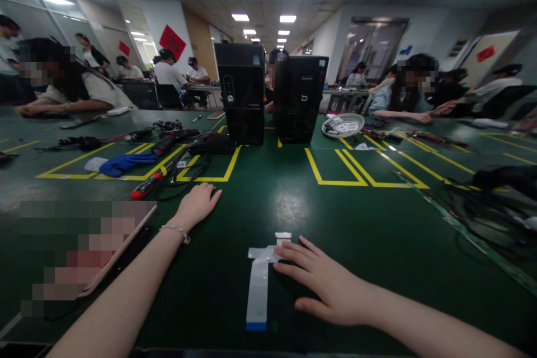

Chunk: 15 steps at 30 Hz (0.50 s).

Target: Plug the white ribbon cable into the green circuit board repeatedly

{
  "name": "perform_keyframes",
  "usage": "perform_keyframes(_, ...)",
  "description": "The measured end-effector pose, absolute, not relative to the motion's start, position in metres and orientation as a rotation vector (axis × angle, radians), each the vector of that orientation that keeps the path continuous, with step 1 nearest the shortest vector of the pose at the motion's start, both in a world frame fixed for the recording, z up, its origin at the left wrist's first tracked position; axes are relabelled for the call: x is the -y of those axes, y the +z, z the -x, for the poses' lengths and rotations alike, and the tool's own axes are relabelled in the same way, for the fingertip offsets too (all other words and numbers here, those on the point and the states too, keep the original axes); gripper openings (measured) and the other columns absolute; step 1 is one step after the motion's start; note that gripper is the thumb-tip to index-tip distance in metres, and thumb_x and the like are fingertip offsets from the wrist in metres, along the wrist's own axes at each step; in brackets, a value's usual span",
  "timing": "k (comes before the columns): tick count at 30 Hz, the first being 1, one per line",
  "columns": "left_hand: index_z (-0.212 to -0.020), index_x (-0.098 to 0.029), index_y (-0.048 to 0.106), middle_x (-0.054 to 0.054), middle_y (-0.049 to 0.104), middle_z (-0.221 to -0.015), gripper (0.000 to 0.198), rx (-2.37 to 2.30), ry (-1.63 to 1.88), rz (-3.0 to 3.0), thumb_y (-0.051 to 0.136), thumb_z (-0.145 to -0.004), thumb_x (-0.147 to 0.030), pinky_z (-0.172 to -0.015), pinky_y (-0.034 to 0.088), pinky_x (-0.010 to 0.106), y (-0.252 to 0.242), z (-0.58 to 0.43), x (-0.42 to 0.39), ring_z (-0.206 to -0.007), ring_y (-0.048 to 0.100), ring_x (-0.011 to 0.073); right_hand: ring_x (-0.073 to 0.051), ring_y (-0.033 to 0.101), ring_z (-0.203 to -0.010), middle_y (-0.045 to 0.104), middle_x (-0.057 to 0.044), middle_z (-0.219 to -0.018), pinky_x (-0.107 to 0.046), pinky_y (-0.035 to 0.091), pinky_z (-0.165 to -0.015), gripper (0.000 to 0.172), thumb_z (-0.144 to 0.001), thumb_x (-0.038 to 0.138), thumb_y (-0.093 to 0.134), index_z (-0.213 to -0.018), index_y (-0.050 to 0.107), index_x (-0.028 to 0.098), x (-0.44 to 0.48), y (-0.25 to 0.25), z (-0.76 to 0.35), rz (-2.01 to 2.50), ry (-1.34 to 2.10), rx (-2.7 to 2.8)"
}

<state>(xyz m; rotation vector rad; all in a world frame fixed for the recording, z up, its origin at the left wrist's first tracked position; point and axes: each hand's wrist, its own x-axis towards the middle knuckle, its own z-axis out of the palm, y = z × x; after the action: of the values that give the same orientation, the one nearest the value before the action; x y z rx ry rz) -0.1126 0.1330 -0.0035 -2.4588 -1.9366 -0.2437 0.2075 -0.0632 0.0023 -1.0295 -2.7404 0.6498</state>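
A white flat ribbon cable (257, 291) with a blue end strip lies bent on the green table, its short upper part leading to a small connector end. My right hand (325, 279) is open, fingers spread, with the fingertips resting on or just over the cable's upper right part. My left hand (198, 202) rests on the table farther forward, fingers stretched out and holding nothing. Nearest to it are a black cable and a red-and-black screwdriver (146, 185) to its left.
Two black computer towers (240, 95) stand at the back middle. A blue glove (128, 164) and a black adapter (212, 144) lie left. A white basket (343, 125) sits back right, a long green strip (470, 240) at right. Co-workers sit around the table.
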Motion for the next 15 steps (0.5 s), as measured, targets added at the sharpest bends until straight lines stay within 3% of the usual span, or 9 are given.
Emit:
perform_keyframes(6,-0.122,-0.017,0.058,0.009,0.060,-0.123,0.033,1.906,-0.250,2.462,0.060,-0.094,-0.035,-0.087,0.053,0.045,-0.007,0.115,-0.135,-0.104,0.062,0.0238,-0.024,0.019,-0.147,0.022,-0.006,-0.160,-0.053,0.012,-0.120,0.052,-0.099,0.044,0.041,-0.149,0.035,0.028,0.068,0.006,-0.216,1.044,0.453,2.712)
perform_keyframes(11,-0.122,-0.017,0.058,0.010,0.059,-0.124,0.034,1.887,-0.258,2.448,0.060,-0.094,-0.036,-0.088,0.053,0.046,-0.009,0.113,-0.134,-0.106,0.062,0.0242,-0.027,0.033,-0.141,0.027,-0.004,-0.159,-0.044,0.028,-0.116,0.057,-0.093,0.057,0.039,-0.141,0.047,0.028,0.058,0.011,-0.281,1.966,-0.053,2.203)
perform_keyframes(13,-0.122,-0.017,0.058,0.010,0.059,-0.124,0.034,1.886,-0.257,2.441,0.060,-0.094,-0.036,-0.088,0.052,0.046,-0.009,0.112,-0.134,-0.106,0.062,0.0243,-0.039,0.034,-0.138,0.031,-0.023,-0.153,-0.054,0.030,-0.112,0.072,-0.092,0.059,0.032,-0.143,0.045,0.009,0.057,0.012,-0.324,2.253,-0.161,1.881)
perform_keyframes(15,-0.122,-0.017,0.058,0.009,0.060,-0.124,0.034,1.891,-0.254,2.438,0.060,-0.094,-0.036,-0.088,0.052,0.046,-0.009,0.112,-0.133,-0.106,0.062,0.0243,-0.053,0.034,-0.132,0.030,-0.040,-0.144,-0.069,0.035,-0.099,0.087,-0.091,0.062,0.021,-0.139,0.043,-0.007,0.065,0.010,-0.370,2.478,-0.234,1.521)
